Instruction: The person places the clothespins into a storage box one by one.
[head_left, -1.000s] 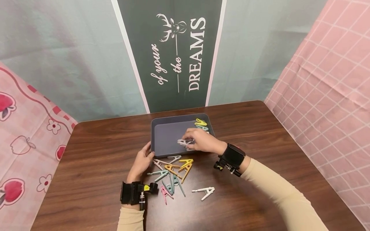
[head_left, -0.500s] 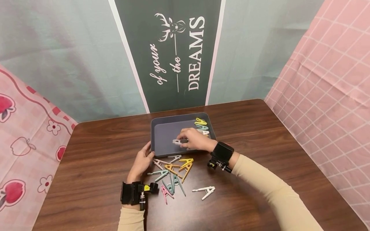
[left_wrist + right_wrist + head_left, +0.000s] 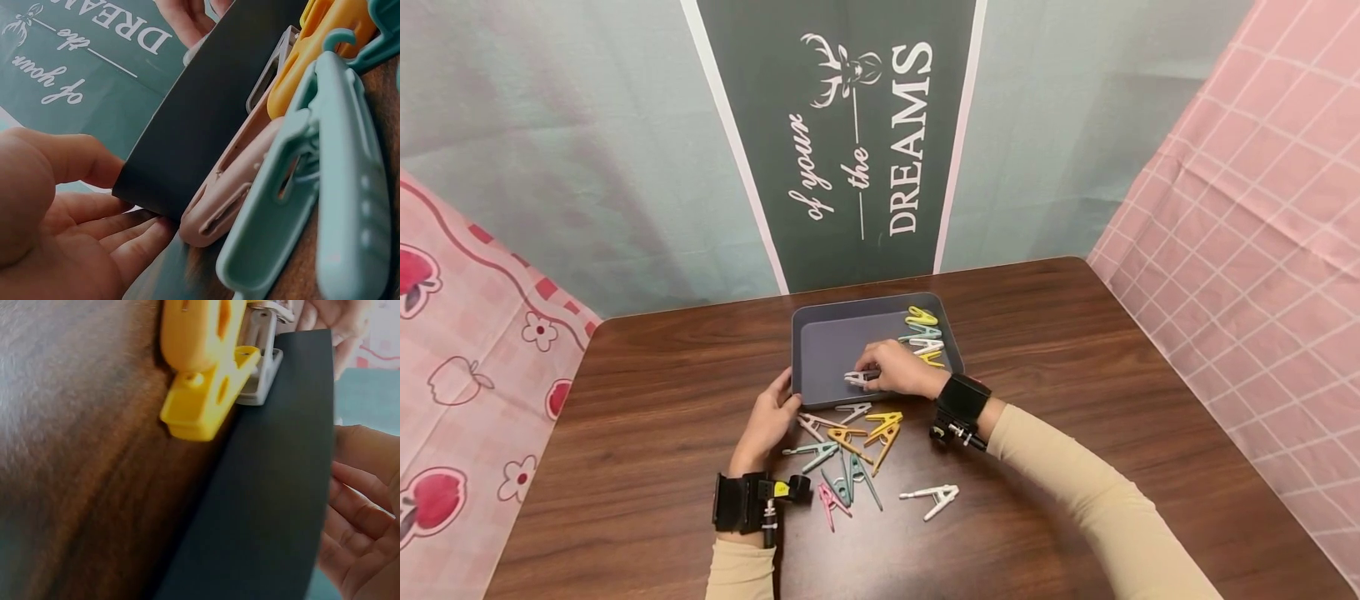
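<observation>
While a pale grey clothespin [image 3: 857, 378] is being pinched between the thumb and fingers of the right hand [image 3: 891, 367], it is being held low inside a dark grey tray [image 3: 827, 346], near the front wall; whether the floor is being touched cannot be told. The tray's near left corner is being gripped by the left hand [image 3: 769, 417], its thumb and fingers being closed on it. Along the right wall, a row is being formed by a lime clothespin [image 3: 921, 316], a teal clothespin [image 3: 925, 332], a white clothespin [image 3: 927, 344] and a yellow clothespin [image 3: 932, 359], the last being partly hidden by the right hand. Just in front of the tray, a loose heap of grey, dusty pink, yellow, orange, teal and bright pink clothespins [image 3: 826, 450] is being borne by a brown table [image 3: 1037, 333]. Right of the heap, another white clothespin [image 3: 942, 493] is lying apart. Beyond, the table is being backed by a pale green curtain [image 3: 1037, 125].
</observation>
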The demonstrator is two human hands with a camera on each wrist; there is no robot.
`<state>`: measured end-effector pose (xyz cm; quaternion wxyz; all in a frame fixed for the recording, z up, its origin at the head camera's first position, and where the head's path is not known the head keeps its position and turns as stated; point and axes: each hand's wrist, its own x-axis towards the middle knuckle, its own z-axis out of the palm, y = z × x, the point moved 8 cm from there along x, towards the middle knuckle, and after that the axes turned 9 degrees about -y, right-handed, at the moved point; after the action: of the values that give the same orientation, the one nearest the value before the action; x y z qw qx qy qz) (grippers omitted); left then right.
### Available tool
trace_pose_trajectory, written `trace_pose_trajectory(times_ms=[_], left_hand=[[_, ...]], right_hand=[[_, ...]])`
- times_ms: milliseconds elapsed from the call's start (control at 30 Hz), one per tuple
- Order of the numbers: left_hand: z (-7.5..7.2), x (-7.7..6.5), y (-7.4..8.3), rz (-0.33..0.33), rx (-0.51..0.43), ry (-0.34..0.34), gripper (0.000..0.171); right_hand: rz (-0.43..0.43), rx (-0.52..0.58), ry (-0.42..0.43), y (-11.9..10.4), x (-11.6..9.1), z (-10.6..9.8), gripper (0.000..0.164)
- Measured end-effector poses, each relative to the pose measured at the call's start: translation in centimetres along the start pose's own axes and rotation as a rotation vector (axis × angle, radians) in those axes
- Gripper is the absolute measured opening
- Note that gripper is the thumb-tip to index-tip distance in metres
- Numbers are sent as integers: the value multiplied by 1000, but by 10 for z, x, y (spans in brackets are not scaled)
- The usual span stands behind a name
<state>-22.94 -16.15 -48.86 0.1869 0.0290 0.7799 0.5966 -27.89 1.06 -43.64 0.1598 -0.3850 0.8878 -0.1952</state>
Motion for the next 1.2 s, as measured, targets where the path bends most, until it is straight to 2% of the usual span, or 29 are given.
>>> trace_pose_trajectory(times_ms=[167,467,967,1200], left_hand=[[-1,1,-1,6,13,7,60],[-1,-1,0,19,16,4,60],[-2,0,-3,14,27,15,60],[-3,1,-4,14,23,14,60]], right_hand=[[-4,-2,-34,1,4,9,22],[5,-20,-71,4,5,12,20],[6,-14,-49,2,15,14,17],[3,-7,-71,2,19,20,16]])
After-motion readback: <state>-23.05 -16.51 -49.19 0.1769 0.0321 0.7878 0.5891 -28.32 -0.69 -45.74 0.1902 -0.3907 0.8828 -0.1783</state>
